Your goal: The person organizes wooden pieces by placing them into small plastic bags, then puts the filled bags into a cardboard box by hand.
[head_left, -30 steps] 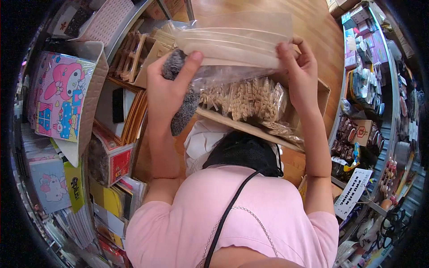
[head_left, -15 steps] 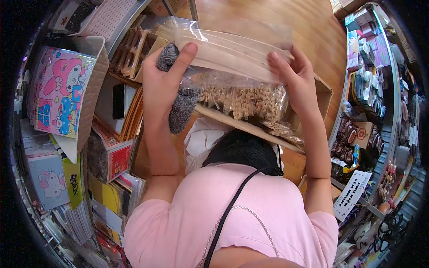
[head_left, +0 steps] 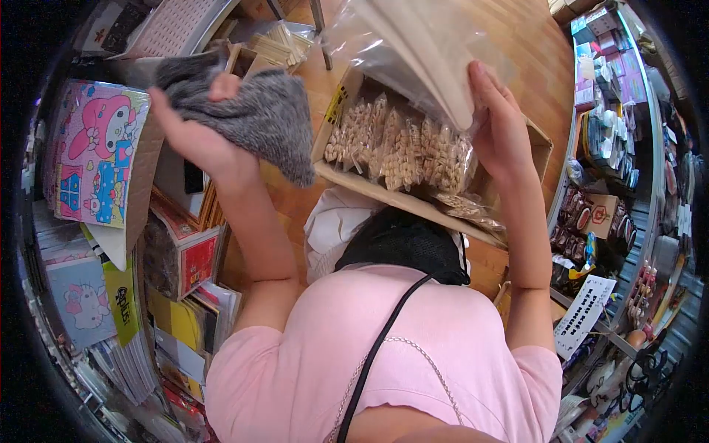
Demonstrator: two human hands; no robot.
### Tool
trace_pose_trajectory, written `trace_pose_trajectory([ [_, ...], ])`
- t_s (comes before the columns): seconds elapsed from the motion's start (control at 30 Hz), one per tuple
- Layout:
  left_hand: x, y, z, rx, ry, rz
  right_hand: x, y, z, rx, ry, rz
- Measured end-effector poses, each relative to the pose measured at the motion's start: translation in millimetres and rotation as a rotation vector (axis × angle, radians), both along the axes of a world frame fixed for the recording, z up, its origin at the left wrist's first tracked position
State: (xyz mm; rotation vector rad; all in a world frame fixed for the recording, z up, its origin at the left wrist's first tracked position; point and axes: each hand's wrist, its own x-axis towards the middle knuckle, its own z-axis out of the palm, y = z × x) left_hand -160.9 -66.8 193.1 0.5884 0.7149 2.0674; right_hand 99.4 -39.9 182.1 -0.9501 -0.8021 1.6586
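My left hand [head_left: 203, 140] is closed on a fuzzy grey cloth [head_left: 269, 111], which drapes over the fingers and hangs down to the right. My right hand [head_left: 498, 122] pinches one end of a clear plastic bag [head_left: 369, 37] holding long, flat, pale beige pieces [head_left: 421, 52]; the top of the bag runs out of view. Below the bag stands an open cardboard box [head_left: 391, 193]. Inside it lie several clear packets of small light-brown wooden-looking pieces [head_left: 402, 148].
Shelving with packaged goods [head_left: 620, 96] runs along the right. On the left are cartoon-covered books [head_left: 100, 155], picture frames [head_left: 210, 203] and a red-labelled box [head_left: 196, 262]. A bundle of pale sticks [head_left: 284, 44] lies beyond the cloth. A black mesh bag [head_left: 399, 244] rests against my front.
My left hand has let go of the plastic bag and moved left with the grey cloth. The bag now tilts up in my right hand, uncovering more of the box.
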Motion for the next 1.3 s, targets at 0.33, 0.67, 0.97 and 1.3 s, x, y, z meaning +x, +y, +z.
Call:
trace_pose_trajectory([
  [0.33, 36.7, 40.6, -13.0, 0.204, -0.09, -0.285, -20.2, -18.4, -18.3, -0.16, 0.261, 0.514],
  [0.67, 84.9, 23.3, -29.2, -0.435, -0.288, -0.462, 2.2, 4.7, 2.1, -0.114, 0.223, 0.311],
  [0.97, 102.5, 32.8, -71.6, -0.168, 0.338, -0.599, 4.0, 7.2, -0.2, -0.127, 0.405, 0.415],
  [1.3, 111.5, 13.1, -46.4, -0.376, 0.23, -0.564, 10.7, 9.8, -6.8, 0.098, 0.209, 0.495],
])
